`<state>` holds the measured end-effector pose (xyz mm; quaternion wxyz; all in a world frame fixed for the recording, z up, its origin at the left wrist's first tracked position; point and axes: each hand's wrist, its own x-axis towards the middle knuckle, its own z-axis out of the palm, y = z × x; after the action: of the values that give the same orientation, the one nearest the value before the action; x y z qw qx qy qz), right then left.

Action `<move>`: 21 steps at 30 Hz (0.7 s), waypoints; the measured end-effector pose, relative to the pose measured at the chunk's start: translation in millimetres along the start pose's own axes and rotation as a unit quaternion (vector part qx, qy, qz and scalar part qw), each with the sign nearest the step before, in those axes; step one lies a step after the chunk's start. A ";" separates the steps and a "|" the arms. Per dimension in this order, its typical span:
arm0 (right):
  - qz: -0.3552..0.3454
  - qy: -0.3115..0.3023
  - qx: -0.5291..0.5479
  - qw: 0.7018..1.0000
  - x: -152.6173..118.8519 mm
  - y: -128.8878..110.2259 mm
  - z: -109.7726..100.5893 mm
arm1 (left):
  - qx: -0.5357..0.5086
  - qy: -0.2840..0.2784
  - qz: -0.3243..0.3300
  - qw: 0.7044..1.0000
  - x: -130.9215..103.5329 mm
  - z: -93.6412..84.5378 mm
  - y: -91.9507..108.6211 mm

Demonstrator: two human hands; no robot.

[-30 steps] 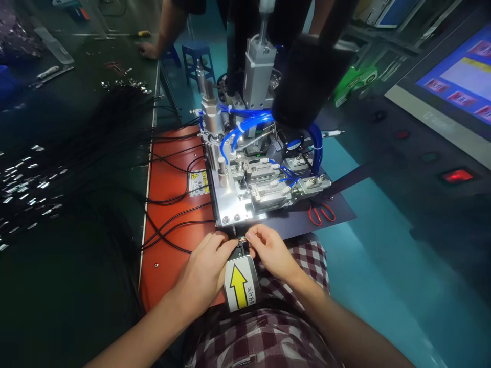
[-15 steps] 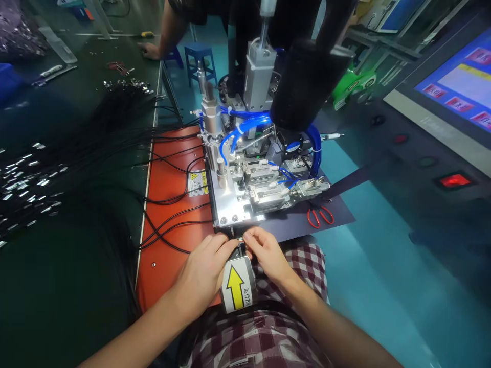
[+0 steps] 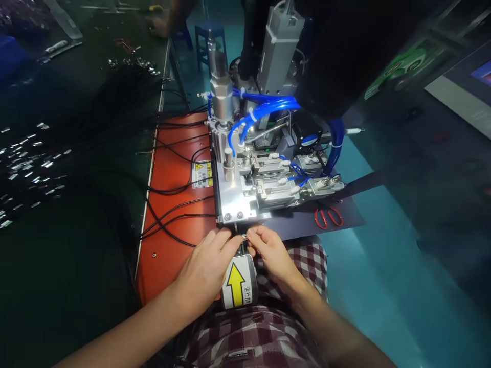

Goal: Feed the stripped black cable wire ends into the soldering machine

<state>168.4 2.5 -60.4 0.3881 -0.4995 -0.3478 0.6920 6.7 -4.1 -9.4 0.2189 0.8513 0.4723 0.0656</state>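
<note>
At the near end of the metal machine (image 3: 230,202), my two hands meet over a narrow dark track. My left hand (image 3: 209,255) is closed, its thumb tip pressed to a small shiny metal piece (image 3: 244,237). From the other side my right hand (image 3: 268,248) pinches at the same piece with thumb and forefinger. Fingertips cover most of it, so its exact kind does not show. Just below the hands is a white label with a yellow arrow (image 3: 236,286).
Black cables (image 3: 172,220) run across the orange plate (image 3: 164,271) into the machine's left side. Many cables with shiny ends (image 3: 34,158) lie on the dark table at left. Red-handled scissors (image 3: 328,218) rest right of the machine. Across the table is another person's blurred hand (image 3: 159,25).
The view has shifted, so the machine appears larger and farther right, and the screen has mostly left the picture. Both hands keep their grip at the same spot.
</note>
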 end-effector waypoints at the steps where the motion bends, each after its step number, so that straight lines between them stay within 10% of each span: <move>1: 0.002 -0.002 -0.002 1.000 0.0 0.0 -0.5 | 0.007 0.005 -0.002 1.000 0.0 1.0 0.3; 15: -0.017 -0.007 -0.006 1.000 -2.4 -5.1 0.0 | 0.047 0.034 -0.006 0.998 3.4 -0.7 7.0; 21: -0.031 -0.012 -0.030 0.999 -2.2 -7.2 -0.6 | -0.005 0.120 -0.035 0.992 -35.6 5.7 -11.6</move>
<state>170.7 3.9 -53.4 0.3900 -0.4916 -0.3879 0.6751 -20.0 -30.2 -16.2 0.1670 0.8189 0.5245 0.1623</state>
